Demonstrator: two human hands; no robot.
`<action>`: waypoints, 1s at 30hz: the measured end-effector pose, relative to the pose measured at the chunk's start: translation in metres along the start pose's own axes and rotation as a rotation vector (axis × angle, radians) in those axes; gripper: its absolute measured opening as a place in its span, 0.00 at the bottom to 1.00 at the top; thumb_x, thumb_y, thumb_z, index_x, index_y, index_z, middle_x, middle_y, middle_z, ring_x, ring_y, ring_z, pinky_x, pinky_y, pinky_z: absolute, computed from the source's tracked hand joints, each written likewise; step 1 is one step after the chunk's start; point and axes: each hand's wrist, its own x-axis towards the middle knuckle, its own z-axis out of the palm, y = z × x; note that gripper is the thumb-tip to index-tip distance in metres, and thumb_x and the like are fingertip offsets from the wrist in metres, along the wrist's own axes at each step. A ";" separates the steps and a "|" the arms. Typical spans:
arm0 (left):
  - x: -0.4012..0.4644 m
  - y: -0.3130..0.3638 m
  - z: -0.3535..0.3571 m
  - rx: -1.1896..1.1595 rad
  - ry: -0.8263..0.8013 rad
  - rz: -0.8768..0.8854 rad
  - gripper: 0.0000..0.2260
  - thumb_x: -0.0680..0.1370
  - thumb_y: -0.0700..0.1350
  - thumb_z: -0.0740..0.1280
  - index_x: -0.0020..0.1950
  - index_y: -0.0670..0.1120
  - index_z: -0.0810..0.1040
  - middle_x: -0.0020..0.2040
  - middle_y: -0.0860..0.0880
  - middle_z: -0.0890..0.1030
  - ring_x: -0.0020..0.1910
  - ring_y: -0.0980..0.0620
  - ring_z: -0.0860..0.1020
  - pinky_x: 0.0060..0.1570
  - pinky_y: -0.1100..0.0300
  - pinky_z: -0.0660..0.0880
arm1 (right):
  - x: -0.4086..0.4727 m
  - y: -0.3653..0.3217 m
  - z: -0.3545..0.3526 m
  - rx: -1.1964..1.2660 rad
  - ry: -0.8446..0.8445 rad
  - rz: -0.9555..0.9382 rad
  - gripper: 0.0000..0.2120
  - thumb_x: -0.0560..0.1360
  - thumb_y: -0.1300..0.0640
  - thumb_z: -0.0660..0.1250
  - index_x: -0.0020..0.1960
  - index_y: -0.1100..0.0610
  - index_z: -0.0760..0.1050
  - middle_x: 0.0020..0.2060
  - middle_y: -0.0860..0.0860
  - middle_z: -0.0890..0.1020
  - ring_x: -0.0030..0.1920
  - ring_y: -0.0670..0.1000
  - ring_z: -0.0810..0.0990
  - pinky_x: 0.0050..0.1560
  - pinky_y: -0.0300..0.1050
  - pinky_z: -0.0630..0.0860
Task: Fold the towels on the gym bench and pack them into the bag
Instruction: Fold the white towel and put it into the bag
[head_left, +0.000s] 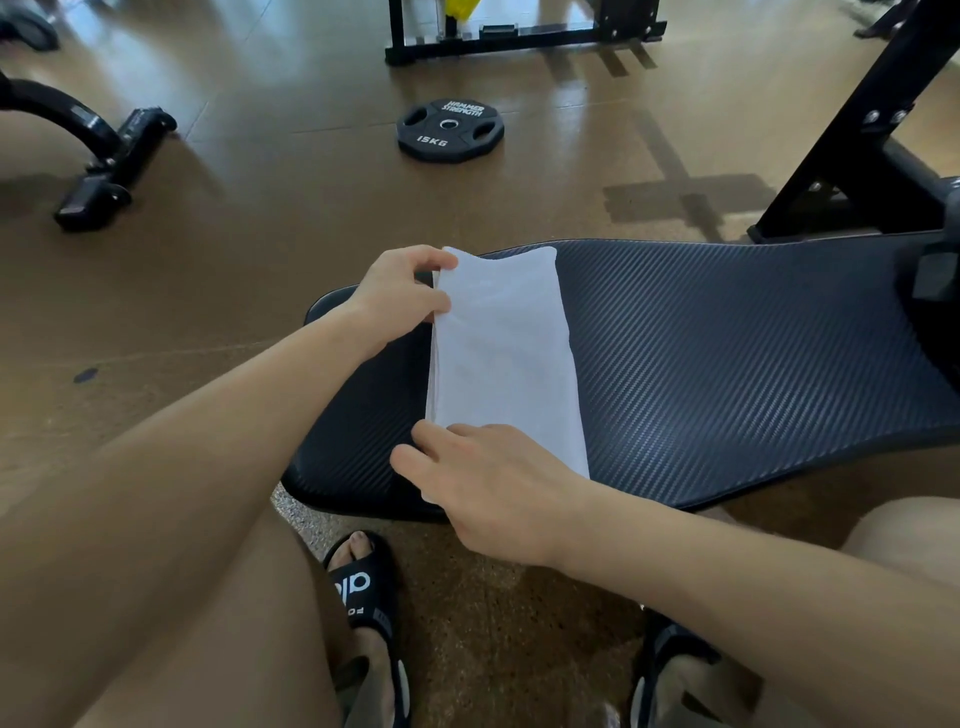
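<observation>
While the left hand (397, 296) pinches the far corner of the white towel (504, 358) and the right hand (488, 488) grips its near end, it lies as a narrow strip across the table (727, 364). Folding partly done; no bag in view, packing remains.

— What carries things here?
— We see a black padded gym bench with a woven-textured cover (727, 364); a white towel folded into a long strip (504, 353) lies flat across it.
— And at twelve o'clock?
— We find a black round 15 kg weight plate (450, 131) flat on the brown floor (260, 208).
</observation>
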 end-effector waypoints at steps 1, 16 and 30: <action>0.001 -0.001 -0.002 0.016 0.001 0.007 0.24 0.74 0.33 0.70 0.69 0.47 0.78 0.63 0.49 0.81 0.53 0.49 0.83 0.54 0.57 0.82 | 0.000 0.000 0.000 0.001 0.009 0.002 0.22 0.66 0.68 0.71 0.55 0.57 0.66 0.42 0.52 0.69 0.32 0.51 0.63 0.24 0.51 0.68; 0.010 -0.012 -0.006 0.023 -0.034 0.016 0.24 0.76 0.37 0.72 0.70 0.50 0.77 0.65 0.48 0.80 0.49 0.51 0.85 0.45 0.63 0.81 | 0.003 0.002 0.011 0.039 0.066 0.009 0.13 0.70 0.67 0.70 0.49 0.58 0.69 0.41 0.52 0.70 0.33 0.51 0.68 0.27 0.53 0.72; 0.006 -0.015 -0.006 0.079 -0.006 -0.024 0.24 0.72 0.35 0.74 0.67 0.49 0.78 0.65 0.48 0.78 0.47 0.51 0.85 0.52 0.56 0.83 | -0.004 0.004 0.009 0.062 0.028 -0.058 0.09 0.71 0.66 0.67 0.48 0.59 0.70 0.41 0.52 0.71 0.32 0.51 0.66 0.25 0.49 0.67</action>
